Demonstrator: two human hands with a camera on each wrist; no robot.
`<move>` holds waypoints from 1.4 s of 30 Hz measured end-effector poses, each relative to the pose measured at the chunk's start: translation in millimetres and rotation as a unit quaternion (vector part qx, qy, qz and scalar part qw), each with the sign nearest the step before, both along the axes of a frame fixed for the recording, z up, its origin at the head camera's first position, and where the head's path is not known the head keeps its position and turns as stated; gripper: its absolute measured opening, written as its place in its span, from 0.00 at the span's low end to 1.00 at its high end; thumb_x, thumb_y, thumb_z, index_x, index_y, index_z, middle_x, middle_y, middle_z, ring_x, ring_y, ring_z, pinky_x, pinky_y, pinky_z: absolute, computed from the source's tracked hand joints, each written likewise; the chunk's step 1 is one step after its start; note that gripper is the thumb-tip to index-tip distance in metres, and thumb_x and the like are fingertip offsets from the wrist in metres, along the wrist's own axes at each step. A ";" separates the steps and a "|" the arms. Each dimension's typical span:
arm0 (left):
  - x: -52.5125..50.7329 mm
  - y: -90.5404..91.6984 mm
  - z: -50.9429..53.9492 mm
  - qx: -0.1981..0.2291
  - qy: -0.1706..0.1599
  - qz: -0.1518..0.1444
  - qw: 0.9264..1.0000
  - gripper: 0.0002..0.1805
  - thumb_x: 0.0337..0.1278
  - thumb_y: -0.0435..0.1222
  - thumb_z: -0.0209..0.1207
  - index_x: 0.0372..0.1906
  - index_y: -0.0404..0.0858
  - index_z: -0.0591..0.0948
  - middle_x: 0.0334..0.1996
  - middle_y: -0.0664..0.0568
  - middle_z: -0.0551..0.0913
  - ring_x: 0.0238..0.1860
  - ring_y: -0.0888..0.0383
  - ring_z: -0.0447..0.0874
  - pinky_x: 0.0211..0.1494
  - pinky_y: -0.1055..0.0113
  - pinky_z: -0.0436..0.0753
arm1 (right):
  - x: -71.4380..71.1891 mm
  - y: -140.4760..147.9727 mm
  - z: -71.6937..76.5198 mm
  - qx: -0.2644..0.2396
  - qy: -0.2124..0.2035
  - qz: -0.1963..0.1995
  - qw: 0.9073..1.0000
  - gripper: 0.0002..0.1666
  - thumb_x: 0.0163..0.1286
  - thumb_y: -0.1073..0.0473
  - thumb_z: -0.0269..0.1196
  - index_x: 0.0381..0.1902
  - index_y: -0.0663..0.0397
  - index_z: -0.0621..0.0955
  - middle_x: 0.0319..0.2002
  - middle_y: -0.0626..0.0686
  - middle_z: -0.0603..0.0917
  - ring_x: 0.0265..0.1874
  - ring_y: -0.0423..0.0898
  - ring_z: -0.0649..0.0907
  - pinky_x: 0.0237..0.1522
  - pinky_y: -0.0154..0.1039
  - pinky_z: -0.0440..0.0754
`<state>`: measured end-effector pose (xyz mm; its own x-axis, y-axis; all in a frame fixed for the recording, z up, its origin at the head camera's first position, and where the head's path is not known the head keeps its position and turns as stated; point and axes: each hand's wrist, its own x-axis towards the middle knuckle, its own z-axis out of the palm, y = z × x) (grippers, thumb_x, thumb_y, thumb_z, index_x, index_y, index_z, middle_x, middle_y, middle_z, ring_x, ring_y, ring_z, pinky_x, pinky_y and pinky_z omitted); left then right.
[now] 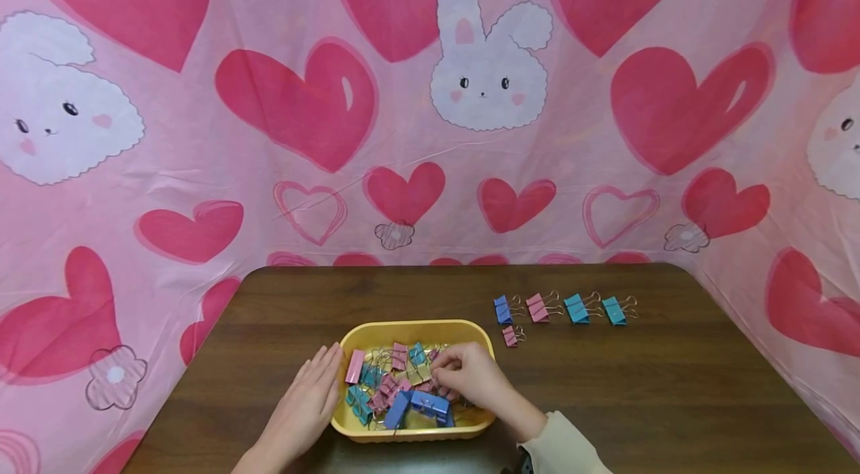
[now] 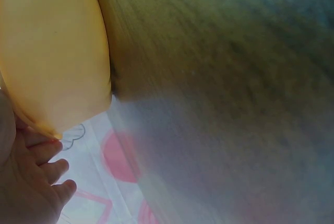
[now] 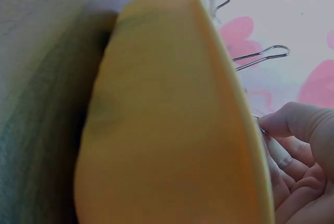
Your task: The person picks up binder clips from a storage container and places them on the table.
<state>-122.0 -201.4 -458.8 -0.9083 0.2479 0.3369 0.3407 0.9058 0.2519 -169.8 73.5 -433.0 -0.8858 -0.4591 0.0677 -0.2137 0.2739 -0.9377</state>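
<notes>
A yellow basket [image 1: 410,435] holds many binder clips: pink, teal, gold and blue ones [image 1: 430,404]. My left hand [image 1: 302,403], fingers straight, touches the basket's left rim; in the left wrist view that hand [image 2: 34,174] lies beside the basket wall [image 2: 55,51]. Over the right part of the basket is my right hand [image 1: 473,378], thumb and fingertips together. The right wrist view shows this hand [image 3: 302,161] pinching a bit of metal wire [image 3: 261,125] behind the basket wall [image 3: 167,104]; the rest of that clip is hidden.
Right of the basket, on the brown table [image 1: 605,399], a row has a blue clip [image 1: 503,310], a pink clip [image 1: 537,307] and two teal clips [image 1: 576,308]. A smaller pink clip [image 1: 510,337] lies below the blue one. Patterned pink cloth [image 1: 403,123] hangs behind.
</notes>
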 end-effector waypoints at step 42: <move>-0.9 1.0 -1.4 -0.003 0.007 -0.001 1.000 0.25 0.58 0.32 0.54 0.60 0.27 0.70 0.61 0.39 0.68 0.63 0.43 0.62 0.63 0.47 0.61 | -39.7 105.3 3.8 -0.193 -0.080 -0.228 0.951 0.15 0.64 0.70 0.57 0.44 0.82 0.73 0.29 0.61 0.83 0.26 0.45 0.84 0.36 0.45 0.82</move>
